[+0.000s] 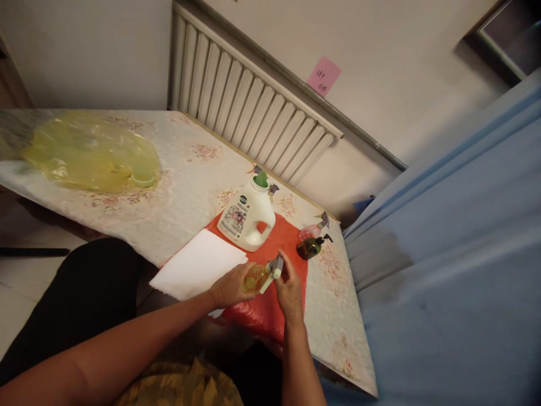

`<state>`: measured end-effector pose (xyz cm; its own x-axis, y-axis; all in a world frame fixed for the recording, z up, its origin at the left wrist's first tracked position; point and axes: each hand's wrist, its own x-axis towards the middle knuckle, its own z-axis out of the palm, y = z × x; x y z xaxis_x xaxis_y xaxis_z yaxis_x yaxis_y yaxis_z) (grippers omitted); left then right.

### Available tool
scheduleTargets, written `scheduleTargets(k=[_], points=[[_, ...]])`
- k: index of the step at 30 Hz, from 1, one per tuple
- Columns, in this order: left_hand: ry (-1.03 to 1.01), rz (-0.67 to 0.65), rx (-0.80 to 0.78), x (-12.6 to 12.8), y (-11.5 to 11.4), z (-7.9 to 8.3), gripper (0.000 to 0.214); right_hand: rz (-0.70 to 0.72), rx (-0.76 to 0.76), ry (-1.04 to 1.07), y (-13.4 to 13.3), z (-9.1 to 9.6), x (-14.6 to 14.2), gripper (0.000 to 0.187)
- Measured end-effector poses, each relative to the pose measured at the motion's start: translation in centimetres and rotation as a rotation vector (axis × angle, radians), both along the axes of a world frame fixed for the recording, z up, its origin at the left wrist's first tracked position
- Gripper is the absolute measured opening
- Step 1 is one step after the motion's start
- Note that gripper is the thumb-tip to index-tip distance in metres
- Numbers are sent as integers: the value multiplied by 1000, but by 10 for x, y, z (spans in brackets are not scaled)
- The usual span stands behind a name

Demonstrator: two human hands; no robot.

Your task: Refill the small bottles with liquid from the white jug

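My left hand [230,287] is wrapped round the body of a small clear spray bottle [254,278] with yellowish liquid in it. Its grey and pale green spray head [275,266] points to the right, and the bottle is tilted. My right hand [289,287] has its thumb and fingers closed around that spray head. Just beyond my hands, a large cream detergent jug [247,217] stands on red plastic sheeting [289,242], with a green piece in its uncapped mouth. White paper [198,268] lies beside the jug, to its left.
A dark green pump bottle [309,248] and a pink spray bottle [310,231] stand to the right. A yellow plastic bag [95,155] lies at the left of the flowered tablecloth [186,186]. Behind is a radiator [249,96]; a blue curtain [443,254] hangs at the right.
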<state>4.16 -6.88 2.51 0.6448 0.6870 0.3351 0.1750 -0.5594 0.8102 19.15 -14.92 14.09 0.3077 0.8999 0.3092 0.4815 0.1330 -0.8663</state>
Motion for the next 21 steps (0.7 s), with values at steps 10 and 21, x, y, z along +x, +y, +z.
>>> scheduleTargets(k=[10,21], points=[[-6,-15,1,-1,-1,4,86,4,-21,-29,2,-3,0,52],[4,-26,12,-1,0,0,89,-32,5,16,2,-8,-5,52]])
